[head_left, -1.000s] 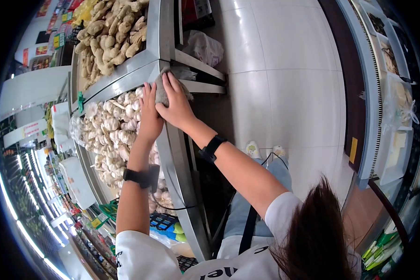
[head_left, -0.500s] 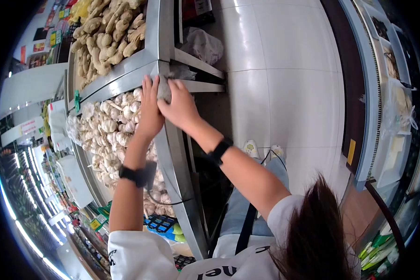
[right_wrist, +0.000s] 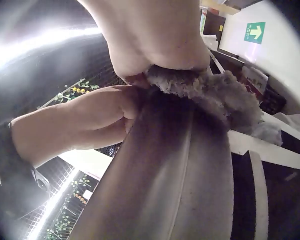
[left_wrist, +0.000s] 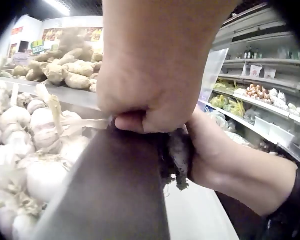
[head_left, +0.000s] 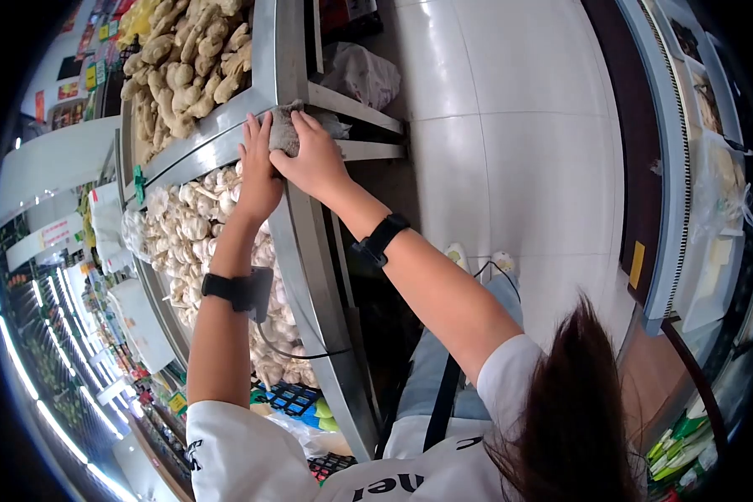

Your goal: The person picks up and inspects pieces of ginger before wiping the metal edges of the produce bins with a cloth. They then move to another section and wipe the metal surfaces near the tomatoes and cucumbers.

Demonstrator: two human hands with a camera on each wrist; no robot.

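Note:
In the head view a grey fluffy cloth [head_left: 284, 132] lies on the corner of the metal stand's rail [head_left: 297, 226]. My right hand [head_left: 312, 159] presses on the cloth with its fingers extended. Just beside it, my left hand [head_left: 259, 171] rests on the rail at the cloth's left side, fingers mostly straight. In the right wrist view the cloth [right_wrist: 215, 95] bunches out from under my right hand [right_wrist: 160, 40] over the rail's edge. The left wrist view has my left hand [left_wrist: 150, 85] on the rail; its fingertips are largely hidden.
Garlic bulbs [head_left: 197, 230] fill the bin left of the rail, with ginger [head_left: 184, 75] in the bin beyond. A plastic bag [head_left: 364, 75] lies beneath the stand. Tiled floor [head_left: 510, 184] runs toward a display case [head_left: 673, 167] on the right.
Both hands have shifted slightly left and up in the head view, along with the cloth. More of the cloth shows between the hands than half a second ago.

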